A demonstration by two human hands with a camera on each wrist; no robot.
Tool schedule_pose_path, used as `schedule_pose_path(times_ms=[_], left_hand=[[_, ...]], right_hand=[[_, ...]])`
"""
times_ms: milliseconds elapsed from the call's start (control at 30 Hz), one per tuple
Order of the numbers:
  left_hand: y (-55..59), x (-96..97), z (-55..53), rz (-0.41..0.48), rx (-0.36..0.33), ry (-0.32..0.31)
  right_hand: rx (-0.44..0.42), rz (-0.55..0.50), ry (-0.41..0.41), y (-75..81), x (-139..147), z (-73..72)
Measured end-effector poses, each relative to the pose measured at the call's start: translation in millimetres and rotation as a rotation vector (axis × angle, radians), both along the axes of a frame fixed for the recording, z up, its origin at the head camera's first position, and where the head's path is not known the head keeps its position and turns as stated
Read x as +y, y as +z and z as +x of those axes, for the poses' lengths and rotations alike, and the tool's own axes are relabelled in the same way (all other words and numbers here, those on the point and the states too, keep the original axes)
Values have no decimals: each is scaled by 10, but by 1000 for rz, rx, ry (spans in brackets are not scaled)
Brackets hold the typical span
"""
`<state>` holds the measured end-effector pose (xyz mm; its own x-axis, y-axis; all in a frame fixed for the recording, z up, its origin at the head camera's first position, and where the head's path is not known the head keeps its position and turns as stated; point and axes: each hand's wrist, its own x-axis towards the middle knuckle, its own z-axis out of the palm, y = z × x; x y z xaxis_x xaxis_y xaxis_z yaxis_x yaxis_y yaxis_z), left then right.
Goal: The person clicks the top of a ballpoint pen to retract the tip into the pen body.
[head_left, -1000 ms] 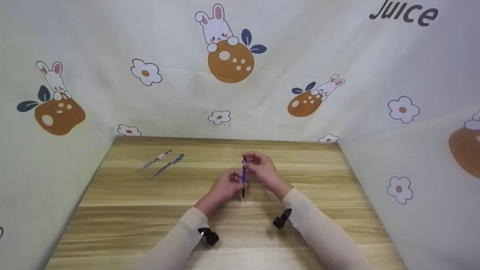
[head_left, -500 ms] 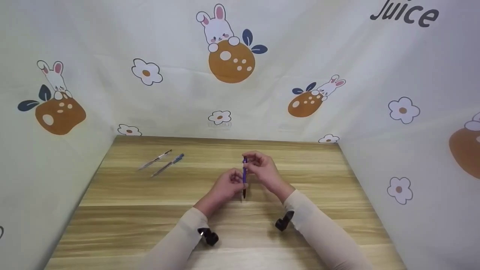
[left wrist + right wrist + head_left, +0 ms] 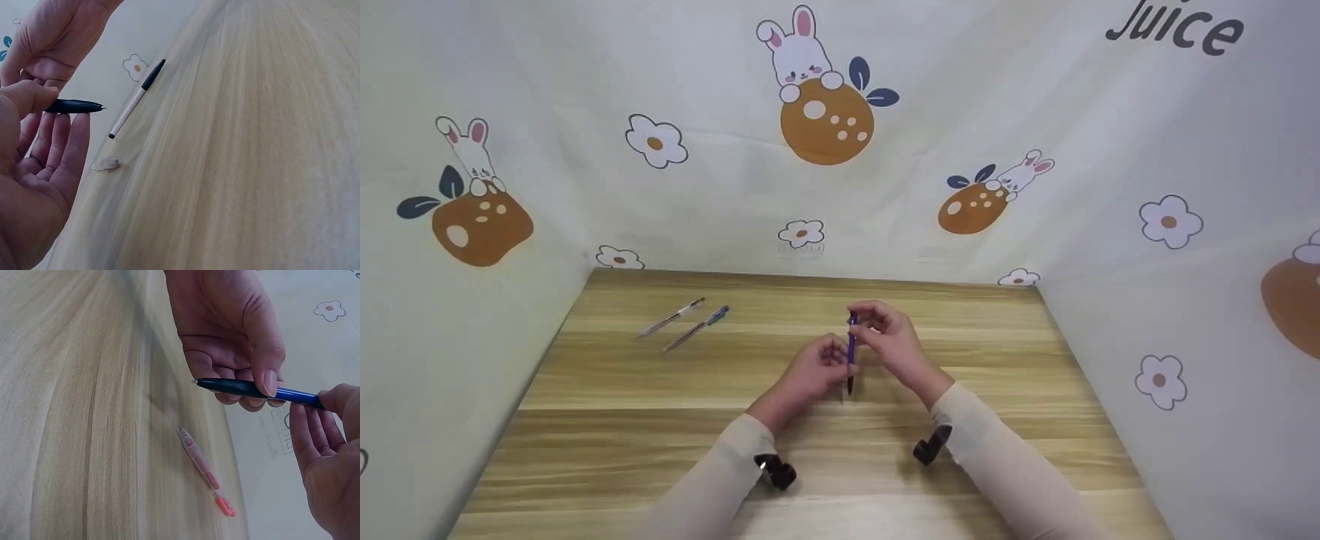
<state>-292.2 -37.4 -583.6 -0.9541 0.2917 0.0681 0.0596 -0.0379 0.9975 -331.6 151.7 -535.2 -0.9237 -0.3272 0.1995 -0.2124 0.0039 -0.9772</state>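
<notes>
Both hands hold one blue pen (image 3: 852, 349) with a black grip, upright in the head view with its tip down. My left hand (image 3: 814, 367) pinches the pen low, its thumb on the black grip (image 3: 236, 386) in the right wrist view. My right hand (image 3: 891, 337) holds the blue upper part, thumb and fingertips around the top end. The metal tip sticks out past the left thumb in the left wrist view. Two other pens lie on the wooden table (image 3: 660, 465), a clear one with a dark end (image 3: 672, 317) and one with a blue clip (image 3: 696, 328).
The left wrist view shows a white-and-black pen (image 3: 137, 99) and a small translucent object (image 3: 107, 163). A pen with a pinkish-red end (image 3: 202, 464) lies below the hands in the right wrist view. Printed cloth walls (image 3: 720, 202) border the table.
The hold on the pen stays the same. The right hand and the pen shift very slightly to the right; the head view itself tilts a little.
</notes>
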Motion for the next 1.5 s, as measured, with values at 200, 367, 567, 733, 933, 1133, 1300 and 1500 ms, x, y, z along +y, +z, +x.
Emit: schedule_pose_path(times_ms=[200,367,567,733,933,1133,1300,1500], left_hand=[[-11,-2,-12,-1,13,-6],[-11,-6,-6,15,9,-4],[1,-6,2,9,24,-1],[7,2,-3,4,29,5],[18,23,1,8,12,12],[17,32,-1,-15,29,9],[20,27,0,-35,32,12],[14,10,-14,-60,26,14]], right_hand=[[-3,3,0,2,7,3],[5,3,3,6,1,-2],[10,3,-4,1,-2,-10],[3,-17,-2,16,-6,-1],[-2,-35,-12,22,-15,-1],[-9,-45,-32,2,-9,-4],[-9,-26,-45,-15,-6,-6],[-12,-19,-47,-24,-8,-12]])
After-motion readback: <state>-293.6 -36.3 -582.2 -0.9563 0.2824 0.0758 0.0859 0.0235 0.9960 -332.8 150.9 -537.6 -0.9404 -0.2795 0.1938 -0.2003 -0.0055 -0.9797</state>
